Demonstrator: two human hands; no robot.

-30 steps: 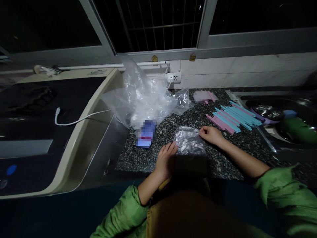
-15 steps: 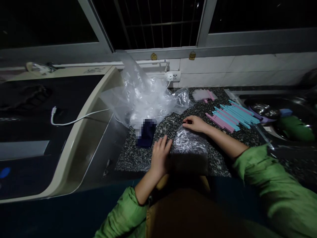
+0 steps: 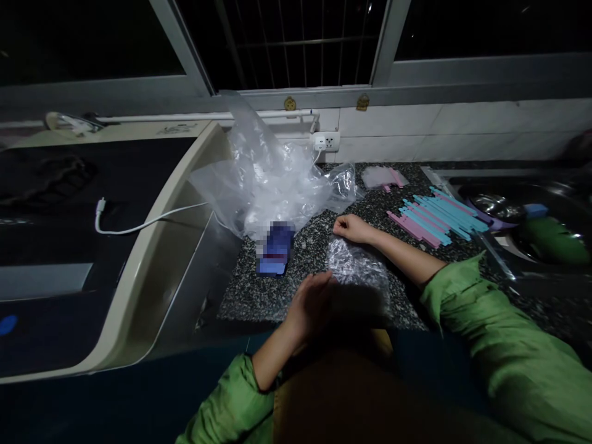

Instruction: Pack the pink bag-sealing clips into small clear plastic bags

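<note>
A crinkled clear plastic bag lies on the speckled counter in front of me, its near part in shadow. At its far left corner my right hand is closed, thumb and fingers pinched together at the bag's edge. My left hand is over the bag's left side, its fingers stretched out and holding nothing. Left of the bag rests a phone, its screen lit and blurred out. Several pink and blue plastic strips lie side by side to the right of my right hand.
A large translucent plastic bag is heaped behind the phone. A beige-and-black appliance with a white cable fills the left. A small clear packet lies near the wall. The sink at right holds dishes. A socket is behind.
My right hand has moved slightly left and its fingers have come together. My left hand has moved right and nearer to me, over the bag's side. The phone's screen has lit up.
</note>
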